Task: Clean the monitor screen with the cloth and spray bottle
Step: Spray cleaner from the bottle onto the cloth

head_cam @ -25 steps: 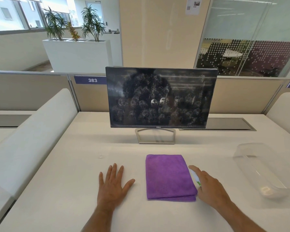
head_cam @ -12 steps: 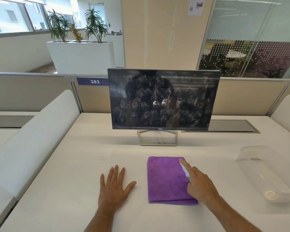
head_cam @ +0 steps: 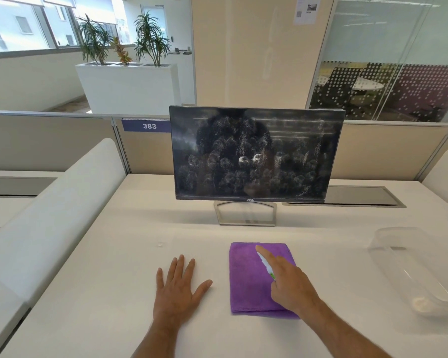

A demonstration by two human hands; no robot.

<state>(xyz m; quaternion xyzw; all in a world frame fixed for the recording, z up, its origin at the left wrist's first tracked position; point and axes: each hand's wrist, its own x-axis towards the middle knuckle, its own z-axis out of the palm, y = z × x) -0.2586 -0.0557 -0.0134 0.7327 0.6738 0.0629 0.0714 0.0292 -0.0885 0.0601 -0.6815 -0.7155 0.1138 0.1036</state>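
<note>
The monitor (head_cam: pixel 254 153) stands upright on its metal stand (head_cam: pixel 245 213) at the far middle of the white desk (head_cam: pixel 101 293); its dark screen is speckled all over with whitish spray droplets and smears. Nearer the person, the purple cloth (head_cam: pixel 251 288) lies folded flat on the desk, in front of the stand and well apart from it.

The left hand (head_cam: pixel 177 288) rests palm-down on the bare desk just left of the cloth, fingers spread and flat, gripping nothing; it does not touch the cloth. The right hand (head_cam: pixel 289 285) lies over the cloth's right half, index finger stretched forward, the other fingers curled around a small white spray bottle (head_cam: pixel 265 264) with a green mark — only a sliver of the bottle shows under the finger, so how firmly it is held cannot be told.

To the right, a clear plastic container (head_cam: pixel 419 270) sits on the desk; a low partition with a "383" label (head_cam: pixel 149 126) runs behind the monitor.
</note>
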